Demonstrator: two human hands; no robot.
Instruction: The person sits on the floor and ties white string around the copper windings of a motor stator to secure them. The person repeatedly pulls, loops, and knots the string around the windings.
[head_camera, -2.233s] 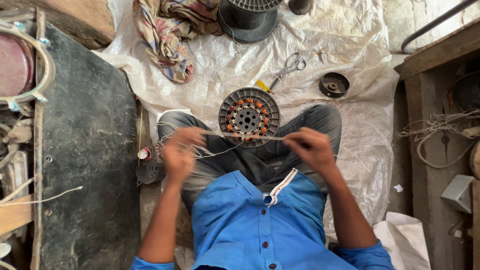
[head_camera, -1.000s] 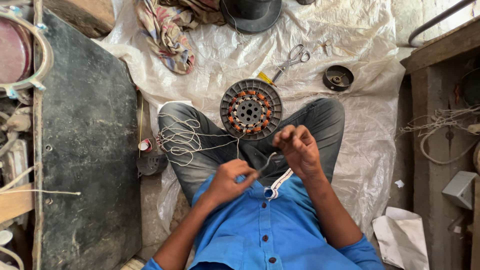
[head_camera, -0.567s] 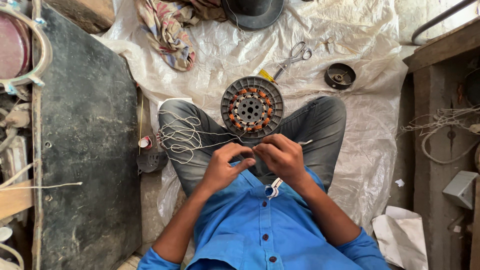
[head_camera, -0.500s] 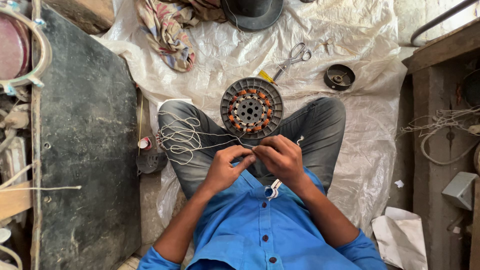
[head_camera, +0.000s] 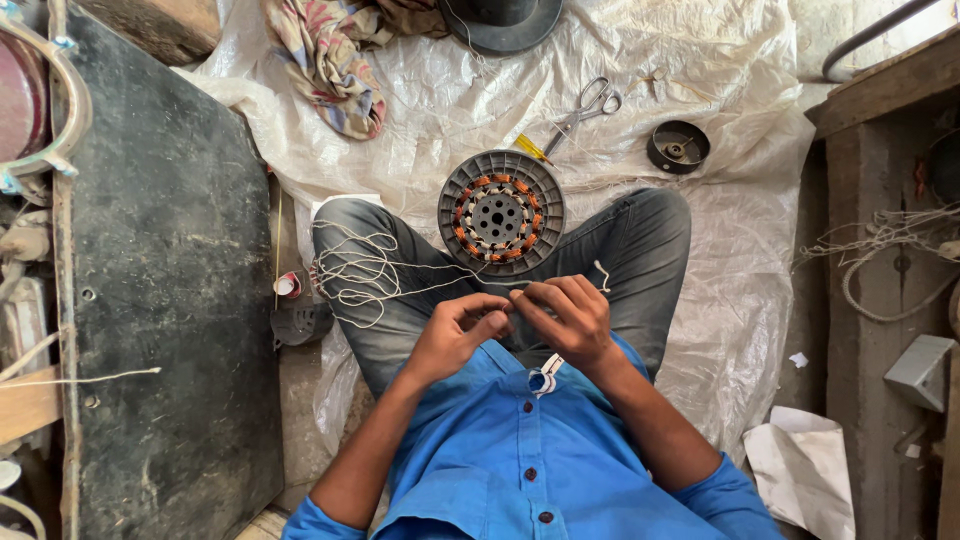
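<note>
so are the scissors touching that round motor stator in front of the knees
Apart. In the head view the scissors lie farther out on the white sheet, and bare sheet shows plainly between them and the rim of the stator.

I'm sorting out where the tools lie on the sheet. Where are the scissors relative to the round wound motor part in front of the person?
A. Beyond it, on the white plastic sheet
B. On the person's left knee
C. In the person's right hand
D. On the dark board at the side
A: the scissors lie on the white plastic sheet beyond the round motor part, while both hands pinch white string.
</note>
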